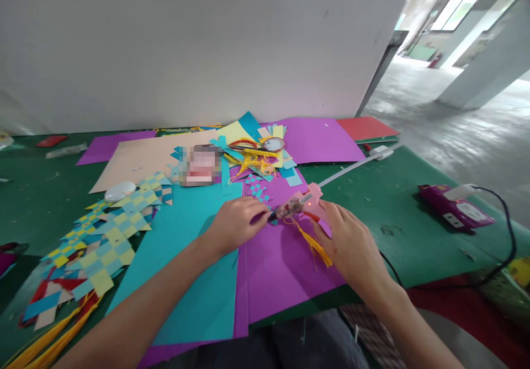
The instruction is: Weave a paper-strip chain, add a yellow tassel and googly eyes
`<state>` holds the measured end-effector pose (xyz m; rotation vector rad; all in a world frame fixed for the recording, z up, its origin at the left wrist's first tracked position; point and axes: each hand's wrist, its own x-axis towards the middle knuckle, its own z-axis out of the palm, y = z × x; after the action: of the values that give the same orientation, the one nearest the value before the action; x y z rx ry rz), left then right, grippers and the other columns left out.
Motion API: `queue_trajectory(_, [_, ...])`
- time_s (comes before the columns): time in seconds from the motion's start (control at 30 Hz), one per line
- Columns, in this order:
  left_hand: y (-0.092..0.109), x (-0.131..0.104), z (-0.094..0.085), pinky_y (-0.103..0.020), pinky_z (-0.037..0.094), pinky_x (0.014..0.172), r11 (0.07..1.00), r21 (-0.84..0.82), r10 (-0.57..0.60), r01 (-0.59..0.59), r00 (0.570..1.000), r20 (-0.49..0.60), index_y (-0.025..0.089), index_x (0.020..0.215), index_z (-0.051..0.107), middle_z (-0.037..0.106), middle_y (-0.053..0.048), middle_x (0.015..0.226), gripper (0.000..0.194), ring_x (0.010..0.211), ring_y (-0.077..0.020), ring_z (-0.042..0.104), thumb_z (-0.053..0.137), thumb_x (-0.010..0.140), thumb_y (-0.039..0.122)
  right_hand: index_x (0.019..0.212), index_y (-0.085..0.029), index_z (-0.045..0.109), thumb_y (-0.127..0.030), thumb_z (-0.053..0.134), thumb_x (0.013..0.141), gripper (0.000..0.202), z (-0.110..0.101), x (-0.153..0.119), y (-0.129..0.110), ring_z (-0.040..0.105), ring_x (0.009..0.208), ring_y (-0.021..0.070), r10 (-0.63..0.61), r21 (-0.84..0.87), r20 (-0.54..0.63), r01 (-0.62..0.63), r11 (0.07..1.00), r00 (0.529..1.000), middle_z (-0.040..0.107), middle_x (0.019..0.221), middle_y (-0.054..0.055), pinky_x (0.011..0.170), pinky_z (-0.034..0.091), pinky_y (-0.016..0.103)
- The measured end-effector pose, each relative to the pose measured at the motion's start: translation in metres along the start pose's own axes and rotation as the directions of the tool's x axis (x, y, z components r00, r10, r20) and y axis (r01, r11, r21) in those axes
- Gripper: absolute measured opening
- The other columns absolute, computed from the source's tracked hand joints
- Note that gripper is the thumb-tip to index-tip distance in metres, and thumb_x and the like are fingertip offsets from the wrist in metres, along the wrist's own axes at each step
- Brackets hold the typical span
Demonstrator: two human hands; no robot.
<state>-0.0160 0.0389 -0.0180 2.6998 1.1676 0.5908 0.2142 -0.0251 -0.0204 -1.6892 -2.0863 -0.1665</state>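
My right hand (350, 236) is wrapped round the handle of a pink hot glue gun (312, 202), whose small light glows. A long pale glue stick (356, 165) sticks out of its back. The dark nozzle points left, right at the fingertips of my left hand (240, 220). Those fingers are pinched together; what they hold is mostly hidden. Just beyond them lies a blue-and-purple woven paper strip (257, 188). A yellow tassel (317, 245) lies below the glue gun, on purple paper (285, 281). Blue paper (194, 297) lies under my left forearm.
Woven paper pieces (110, 242) and yellow tassels (62, 333) spread at left, near a white mouse-shaped object (120, 191). Behind are a phone (202, 165), yellow threads (259, 162) and a roll of tape (274, 144). A purple power unit (455, 209) with a black cable stands right.
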Motion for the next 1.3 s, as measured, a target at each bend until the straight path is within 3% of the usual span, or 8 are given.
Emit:
queue_trajectory(0.97, [0.001,0.000,0.000,-0.030,0.052,0.077,1.000,0.023,0.017,-0.017,1.000,-0.014,0.018,0.088,0.069,0.074,-0.005,0.087,0.021,0.086,-0.0198,0.068,0.051,0.092,0.027,0.106,-0.014,0.053,-0.030,0.040,0.093,0.024,-0.012,-0.001,0.010,0.066,0.081,0.0269,-0.023,-0.051,0.002,0.024,0.998,1.000,0.068,0.094,0.014,0.067,0.053,0.038])
queue_trajectory(1.3, [0.001,0.000,-0.001,-0.030,0.051,0.075,1.000,0.016,0.014,-0.014,1.000,0.008,0.017,0.087,0.068,0.073,-0.005,0.084,0.022,0.083,-0.0189,0.067,0.050,0.093,0.028,0.110,-0.014,0.052,-0.033,0.040,0.094,0.028,-0.003,0.001,0.006,0.066,0.087,0.0276,-0.011,0.023,-0.020,0.012,1.000,1.000,0.068,0.100,0.016,0.074,0.053,0.041])
